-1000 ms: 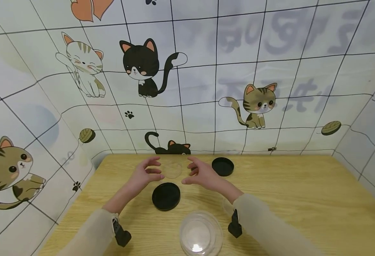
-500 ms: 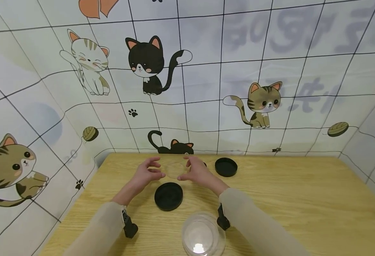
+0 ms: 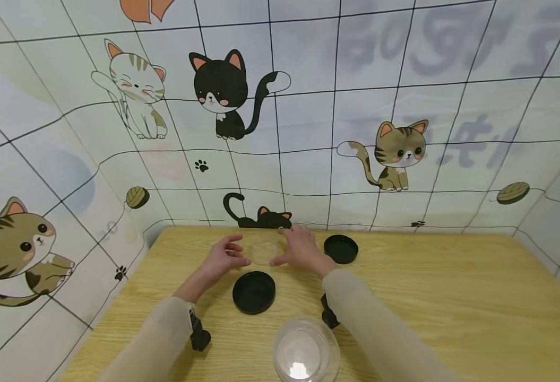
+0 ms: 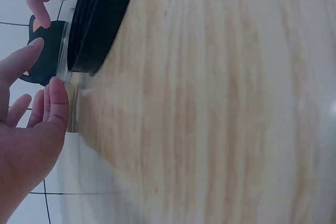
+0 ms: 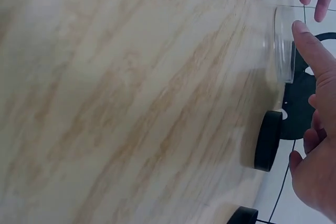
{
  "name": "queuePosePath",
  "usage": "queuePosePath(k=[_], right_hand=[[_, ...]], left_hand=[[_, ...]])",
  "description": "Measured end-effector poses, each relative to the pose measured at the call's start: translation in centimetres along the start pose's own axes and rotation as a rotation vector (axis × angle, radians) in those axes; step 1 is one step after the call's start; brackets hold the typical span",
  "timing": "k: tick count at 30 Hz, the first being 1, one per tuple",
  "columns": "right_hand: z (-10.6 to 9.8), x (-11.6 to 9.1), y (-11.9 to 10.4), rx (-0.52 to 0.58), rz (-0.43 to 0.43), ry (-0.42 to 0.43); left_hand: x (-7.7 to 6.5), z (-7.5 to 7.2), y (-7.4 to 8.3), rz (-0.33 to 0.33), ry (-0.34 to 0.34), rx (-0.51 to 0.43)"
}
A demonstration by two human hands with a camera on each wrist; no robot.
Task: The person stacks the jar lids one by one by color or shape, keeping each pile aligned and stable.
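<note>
A shallow clear round dish point(image 3: 263, 252) lies near the back of the table, between the two hands. My left hand point(image 3: 221, 258) is at its left side, fingers spread and loosely bent, holding nothing. To its right my right hand point(image 3: 302, 249) reaches further back, thumb low by the dish's near edge. In the right wrist view, the right thumb point(image 5: 310, 43) overlaps the dish wall point(image 5: 285, 51). A black round lid point(image 3: 253, 293) sits just in front of the dish. The left wrist view has this lid point(image 4: 102, 19) close beside the left fingers.
Another black lid point(image 3: 341, 249) lies right of the right hand. A further black round piece point(image 5: 268, 140) shows in the right wrist view, covered by the hand from above. Clear round containers point(image 3: 304, 350) stand at the front. A cat-printed wall sheet point(image 3: 308, 132) borders the table.
My right hand has moved left toward the dish, then further back, covering a black piece behind it. The left hand stays beside the dish. The head view has shifted slightly.
</note>
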State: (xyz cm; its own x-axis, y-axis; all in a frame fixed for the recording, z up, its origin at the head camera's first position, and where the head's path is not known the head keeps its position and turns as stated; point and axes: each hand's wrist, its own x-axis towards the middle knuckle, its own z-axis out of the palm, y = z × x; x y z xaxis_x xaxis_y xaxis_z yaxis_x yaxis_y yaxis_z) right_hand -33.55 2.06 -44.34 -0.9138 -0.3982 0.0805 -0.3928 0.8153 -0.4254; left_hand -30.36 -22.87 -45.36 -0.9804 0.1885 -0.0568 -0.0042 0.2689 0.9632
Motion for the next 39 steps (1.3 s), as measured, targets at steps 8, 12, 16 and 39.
queuePosePath(k=[8,12,16,39], right_hand=[[0.9,0.7,0.6,-0.023,0.009,-0.017],[0.8,0.7,0.7,-0.026,0.019,-0.026],[0.5,0.6,0.7,0.000,0.036,-0.031],[1.4,1.1,0.5,0.068,0.048,-0.033]], left_hand=[[0.6,0.6,-0.2,-0.014,0.012,0.052],[0.9,0.9,-0.3,-0.022,0.004,0.058],[1.3,1.1,-0.5,-0.022,-0.017,0.048],[2.5,1.3,-0.8,-0.003,-0.014,0.167]])
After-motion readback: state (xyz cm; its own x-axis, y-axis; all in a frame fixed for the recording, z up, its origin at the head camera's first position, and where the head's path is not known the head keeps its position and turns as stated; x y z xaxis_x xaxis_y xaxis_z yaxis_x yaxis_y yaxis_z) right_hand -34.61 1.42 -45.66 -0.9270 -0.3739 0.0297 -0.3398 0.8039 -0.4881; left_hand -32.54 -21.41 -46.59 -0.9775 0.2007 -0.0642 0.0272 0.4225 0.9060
